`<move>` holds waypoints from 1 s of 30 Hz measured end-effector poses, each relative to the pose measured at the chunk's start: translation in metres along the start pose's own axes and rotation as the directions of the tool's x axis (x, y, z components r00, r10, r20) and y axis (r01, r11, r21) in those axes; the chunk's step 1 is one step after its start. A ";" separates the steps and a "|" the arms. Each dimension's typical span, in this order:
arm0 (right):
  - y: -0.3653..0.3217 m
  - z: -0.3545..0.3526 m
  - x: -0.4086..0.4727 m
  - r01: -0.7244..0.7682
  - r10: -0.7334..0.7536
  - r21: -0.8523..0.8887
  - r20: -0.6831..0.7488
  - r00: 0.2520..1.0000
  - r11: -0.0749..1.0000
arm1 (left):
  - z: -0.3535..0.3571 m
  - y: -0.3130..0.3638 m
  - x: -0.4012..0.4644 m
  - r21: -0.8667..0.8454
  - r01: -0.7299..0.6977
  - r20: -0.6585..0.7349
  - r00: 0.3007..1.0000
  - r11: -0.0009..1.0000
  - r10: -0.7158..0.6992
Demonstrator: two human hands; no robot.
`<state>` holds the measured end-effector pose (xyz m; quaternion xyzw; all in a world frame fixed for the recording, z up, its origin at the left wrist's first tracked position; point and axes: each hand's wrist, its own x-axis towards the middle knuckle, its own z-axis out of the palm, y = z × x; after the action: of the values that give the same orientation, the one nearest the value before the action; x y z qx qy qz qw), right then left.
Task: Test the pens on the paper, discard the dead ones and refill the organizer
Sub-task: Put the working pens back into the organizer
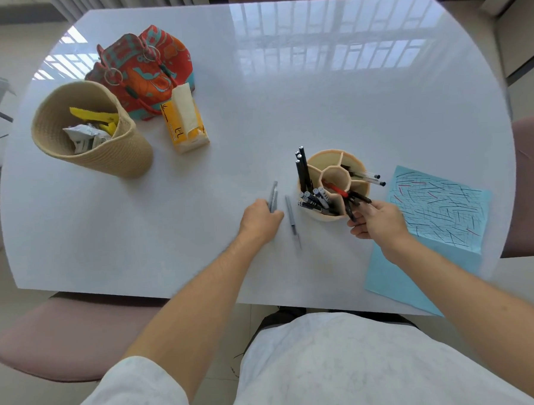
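A round beige organizer [355, 162] with divided compartments stands near the table's middle right, holding several black, clear and red pens. My right hand [379, 219] grips a bunch of black pens [354, 204] at the organizer's front rim. My left hand [262, 218] holds two grey pens [273, 195] against the table, left of the organizer. Another grey pen [291, 215] lies loose between my hands. A blue paper [439, 208] covered in scribbled test lines lies to the right, partly over the table edge.
A woven beige basket [126, 147] with crumpled paper and yellow scraps sits at the left. Behind it lie a colourful fabric bag [147, 69] and a yellow tissue pack [184, 123]. Pink chairs [68, 336] stand around the white table [284, 93].
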<state>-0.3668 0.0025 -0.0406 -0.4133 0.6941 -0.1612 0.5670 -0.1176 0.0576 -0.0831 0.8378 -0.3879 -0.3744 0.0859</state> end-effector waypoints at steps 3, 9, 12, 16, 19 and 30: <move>0.000 -0.001 0.001 -0.006 0.006 0.000 0.012 1.000 1.000 | 0.018 0.012 -0.004 -0.025 0.011 -0.002 1.000 1.000 -0.011; 0.005 -0.003 0.003 -0.009 0.009 -0.007 0.016 1.000 1.000 | 0.028 0.018 -0.004 0.156 -0.028 -0.041 0.999 0.987 0.035; 0.006 -0.003 0.004 -0.012 0.012 -0.007 0.016 1.000 1.000 | 0.023 0.021 -0.001 0.199 -0.041 -0.010 0.999 0.979 0.044; 0.006 -0.003 0.004 -0.009 0.009 0.000 0.018 1.000 1.000 | 0.015 0.016 0.001 0.010 0.016 0.069 0.997 1.000 -0.017; 0.006 -0.001 0.004 -0.005 0.004 0.006 0.027 1.000 1.000 | 0.005 0.001 -0.007 -0.540 0.133 0.176 0.984 0.831 -0.043; 0.000 -0.005 0.015 0.056 -0.059 -0.086 -0.028 0.998 0.995 | -0.037 -0.022 -0.037 -0.938 0.137 0.221 0.944 0.319 0.245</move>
<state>-0.3714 -0.0096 -0.0490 -0.4543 0.6965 -0.1541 0.5335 -0.0946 0.0932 -0.0461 0.5416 -0.1330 -0.6583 0.5056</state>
